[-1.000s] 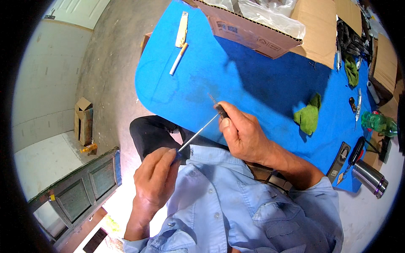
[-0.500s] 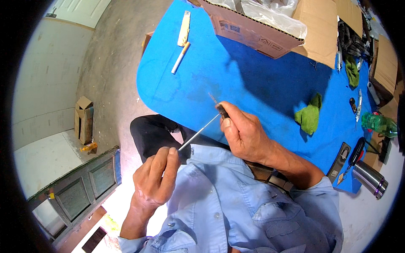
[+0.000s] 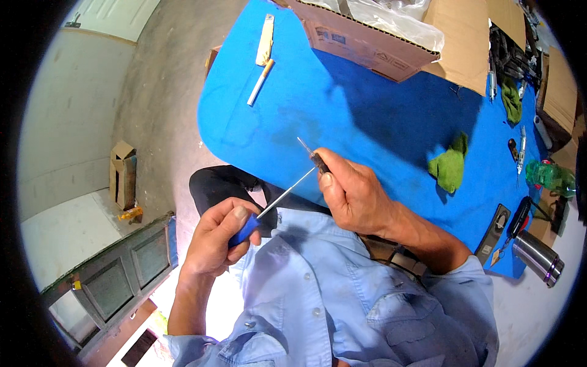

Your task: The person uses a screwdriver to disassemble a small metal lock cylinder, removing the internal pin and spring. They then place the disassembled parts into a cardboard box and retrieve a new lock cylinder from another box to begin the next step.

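My left hand (image 3: 215,240) is closed round the blue handle of a screwdriver (image 3: 285,193), its thin metal shaft slanting up to the right. In my right hand (image 3: 351,188), between thumb and fingers, is a small dark piece with a thin metal pin (image 3: 318,161) sticking out of its far end; its exact kind I cannot make out. The screwdriver's tip meets the dark piece close to my right thumb. Both hands are held above my lap, near the front edge of the blue table (image 3: 269,131).
A cardboard box (image 3: 373,46) with clear plastic bags stands at the far side. A green cloth (image 3: 449,165), a green bottle (image 3: 550,177) and a steel tumbler (image 3: 538,257) lie to the right. Far left are a cigarette (image 3: 260,82) and a yellowish strip (image 3: 265,40).
My left hand has turned over around the screwdriver, so its blue handle and my thumb now show. The right hand holds nearly the same place, the dark piece slightly tilted.
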A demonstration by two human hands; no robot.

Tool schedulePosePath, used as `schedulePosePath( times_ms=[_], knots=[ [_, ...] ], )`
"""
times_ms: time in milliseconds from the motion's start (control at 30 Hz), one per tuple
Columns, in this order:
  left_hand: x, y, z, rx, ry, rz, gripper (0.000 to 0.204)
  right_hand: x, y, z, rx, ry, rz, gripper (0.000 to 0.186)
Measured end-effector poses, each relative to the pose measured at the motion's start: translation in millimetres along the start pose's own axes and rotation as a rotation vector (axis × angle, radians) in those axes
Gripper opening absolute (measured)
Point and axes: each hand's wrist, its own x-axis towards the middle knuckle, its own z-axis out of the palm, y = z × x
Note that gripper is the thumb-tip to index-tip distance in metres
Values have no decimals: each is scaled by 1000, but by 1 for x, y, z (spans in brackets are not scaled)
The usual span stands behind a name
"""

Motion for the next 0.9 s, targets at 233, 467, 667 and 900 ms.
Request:
schedulePosePath(
  times_ms=[233,467,667,900],
  knots=[
    [-19,2,22,470,183,380,30,0,-1,0,-10,-2,42,36],
    [-21,-17,23,1206,285,962,33,1,-3,-5,69,-41,121,33],
    [-22,-24,19,1497,345,1126,44,0,0,-3,76,-26,107,32],
    [-22,-22,20,1595,353,1168,44,0,-1,-4,82,-41,117,31]
  ],
)
